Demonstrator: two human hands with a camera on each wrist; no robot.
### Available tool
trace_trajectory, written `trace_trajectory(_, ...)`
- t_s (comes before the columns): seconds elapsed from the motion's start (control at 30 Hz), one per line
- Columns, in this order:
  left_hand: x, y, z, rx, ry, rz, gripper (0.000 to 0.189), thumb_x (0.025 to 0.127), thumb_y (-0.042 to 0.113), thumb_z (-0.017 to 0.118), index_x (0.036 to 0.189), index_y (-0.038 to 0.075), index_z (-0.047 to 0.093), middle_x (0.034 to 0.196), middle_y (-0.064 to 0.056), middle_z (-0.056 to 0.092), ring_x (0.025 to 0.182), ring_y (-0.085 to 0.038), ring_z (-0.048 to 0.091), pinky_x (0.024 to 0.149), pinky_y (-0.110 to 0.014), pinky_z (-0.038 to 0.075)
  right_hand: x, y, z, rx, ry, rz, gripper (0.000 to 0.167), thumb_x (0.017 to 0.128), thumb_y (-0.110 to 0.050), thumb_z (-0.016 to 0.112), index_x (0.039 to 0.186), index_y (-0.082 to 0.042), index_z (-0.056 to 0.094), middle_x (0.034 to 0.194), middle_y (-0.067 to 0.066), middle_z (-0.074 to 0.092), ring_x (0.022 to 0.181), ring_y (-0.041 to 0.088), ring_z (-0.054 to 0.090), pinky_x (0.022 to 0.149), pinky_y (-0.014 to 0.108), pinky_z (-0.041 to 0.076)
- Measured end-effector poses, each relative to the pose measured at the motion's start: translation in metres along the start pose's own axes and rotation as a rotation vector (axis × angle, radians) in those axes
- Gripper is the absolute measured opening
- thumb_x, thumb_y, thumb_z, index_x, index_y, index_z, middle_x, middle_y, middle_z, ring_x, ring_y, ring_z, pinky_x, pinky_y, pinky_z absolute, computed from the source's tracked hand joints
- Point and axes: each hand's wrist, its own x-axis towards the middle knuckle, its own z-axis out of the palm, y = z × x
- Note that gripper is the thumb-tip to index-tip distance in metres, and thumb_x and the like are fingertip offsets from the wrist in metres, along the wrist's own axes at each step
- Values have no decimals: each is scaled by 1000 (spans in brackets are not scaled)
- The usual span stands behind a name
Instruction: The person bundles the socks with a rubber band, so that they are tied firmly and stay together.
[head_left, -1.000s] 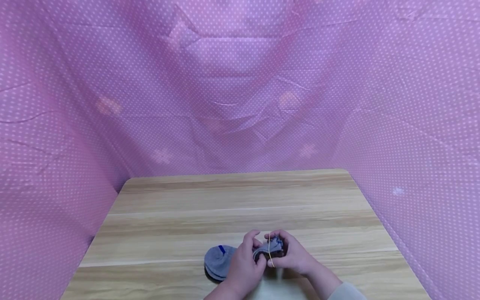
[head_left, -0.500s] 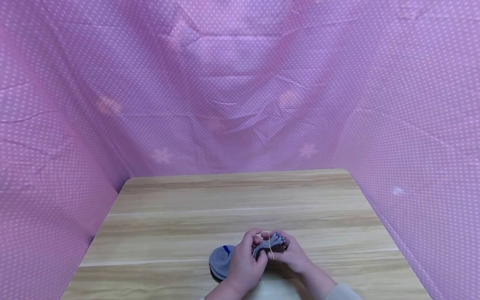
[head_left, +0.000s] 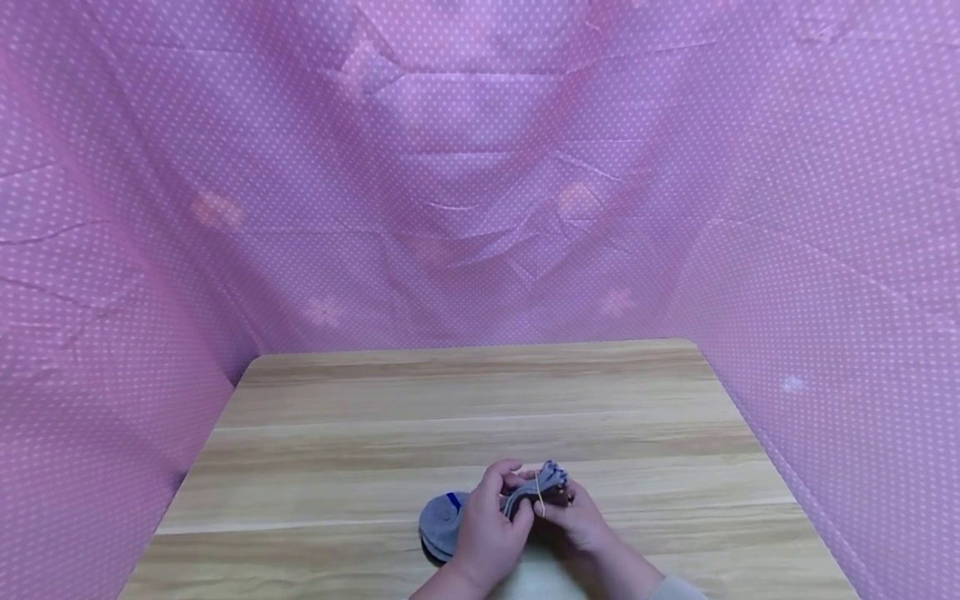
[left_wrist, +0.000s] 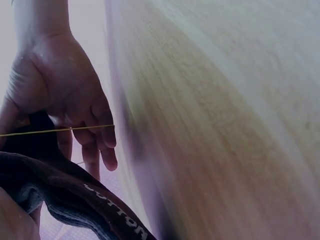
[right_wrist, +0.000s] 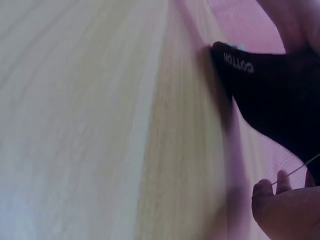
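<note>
A bundle of grey and dark socks (head_left: 441,529) is gripped around its middle by my left hand (head_left: 491,529), thumb on the near side. The rounded grey end with a blue stripe sticks out to the left. At the bunched cuffs, my right hand (head_left: 585,521) holds a thin yellow rubber band (head_left: 539,493) stretched between thumb and fingers, around the socks. In the left wrist view the rubber band (left_wrist: 35,132) runs taut across the right hand's fingers (left_wrist: 90,150). White "COTTON" lettering shows on the dark sock (right_wrist: 265,90) in the right wrist view.
The wood-grain table (head_left: 465,400) extends behind and to both sides of the hands. Pink polka-dot cloth (head_left: 480,208) hangs at the back and along the left and right sides.
My right hand has shifted slightly left and the cuffs stand out more beyond the rubber band. The bundle's rounded end has moved slightly right; my left hand keeps its grip.
</note>
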Motion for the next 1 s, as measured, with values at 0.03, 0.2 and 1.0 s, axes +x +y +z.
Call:
trace_trajectory(0.03, 1, 0, 0, 8, -2, -4, 43, 85, -5, 76, 124, 7, 63, 105, 0, 74, 93, -13, 71, 82, -31, 60, -1, -1, 4, 38, 43, 30, 30, 95, -4, 75, 122, -19, 72, 120, -3, 75, 115, 13, 69, 101, 28, 51)
trace_trajectory(0.2, 4, -1, 2, 81, 67, 76, 31, 84, 4, 86, 111, 9, 73, 100, 3, 75, 90, -9, 72, 82, -27, 59, -4, -5, 29, 201, 325, 114, 32, 91, -1, 79, 118, -15, 68, 114, -1, 75, 109, 15, 70, 97, 31, 55)
trace_trajectory(1.0, 11, -11, -8, 271, 5, 482, 51, 75, 0, 79, 125, 2, 67, 94, 1, 72, 85, -13, 67, 79, -24, 57, 5, -22, 25, -44, 57, 177, 30, 91, -7, 82, 116, -14, 68, 111, 2, 75, 106, 17, 70, 94, 31, 56)
